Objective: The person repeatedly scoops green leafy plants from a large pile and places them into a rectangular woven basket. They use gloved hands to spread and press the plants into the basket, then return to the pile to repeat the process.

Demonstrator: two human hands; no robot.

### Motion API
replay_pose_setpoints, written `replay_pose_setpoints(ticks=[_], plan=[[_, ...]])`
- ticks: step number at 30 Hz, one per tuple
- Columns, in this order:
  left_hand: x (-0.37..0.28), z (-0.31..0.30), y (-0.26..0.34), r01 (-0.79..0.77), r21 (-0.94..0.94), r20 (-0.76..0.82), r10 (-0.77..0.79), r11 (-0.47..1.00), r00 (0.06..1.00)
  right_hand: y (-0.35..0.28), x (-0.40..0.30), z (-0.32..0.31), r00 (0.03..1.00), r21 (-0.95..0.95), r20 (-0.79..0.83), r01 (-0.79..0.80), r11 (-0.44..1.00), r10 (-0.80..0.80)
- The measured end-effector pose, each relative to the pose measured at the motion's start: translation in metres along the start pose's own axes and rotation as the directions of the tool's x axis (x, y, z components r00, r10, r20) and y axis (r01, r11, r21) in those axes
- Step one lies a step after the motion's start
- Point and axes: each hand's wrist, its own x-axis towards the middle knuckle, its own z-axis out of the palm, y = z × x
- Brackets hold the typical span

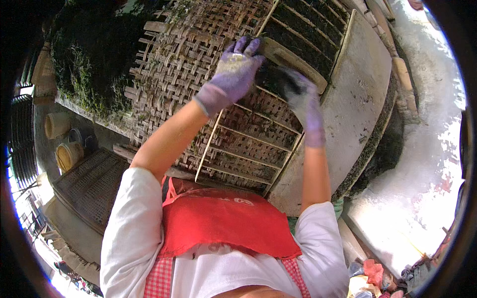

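My left hand [238, 72], in a purple glove with a yellowish soiled patch, is over the left edge of a slatted frame [248, 141], fingers extended and slightly apart. Nothing shows in its grasp. My right hand [301, 95], also gloved in purple, is motion-blurred over the frame's right half, beside dark material [270, 78]; its fingers are unclear. Just beyond both hands, a flat wooden board [294, 61] lies across the frame. Dark green-black matter [294, 31] fills the frame's far rows. Its near rows show the coarse woven mat [179, 78] underneath.
A pale slab [357, 93] borders the frame on the right. At the left are a dark leafy heap [89, 70], several buckets [69, 154] and a woven rack [91, 186]. Crumpled bags [367, 279] lie at lower right.
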Motion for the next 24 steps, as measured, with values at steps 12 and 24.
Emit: replay_pose_setpoints(ticks=[12, 24], plan=[[-0.057, -0.052, -0.041, 0.116, 0.112, 0.429, -0.153, 0.987, 0.89, 0.025, -0.006, 0.019, 0.906, -0.932, 0.087, 0.221, 0.287, -0.414], [-0.205, -0.142, -0.275, 0.11, -0.53, -0.205, -0.253, 0.841, 0.946, -0.021, 0.1, 0.363, 0.87, -0.713, 0.478, 0.464, 0.526, -0.12]])
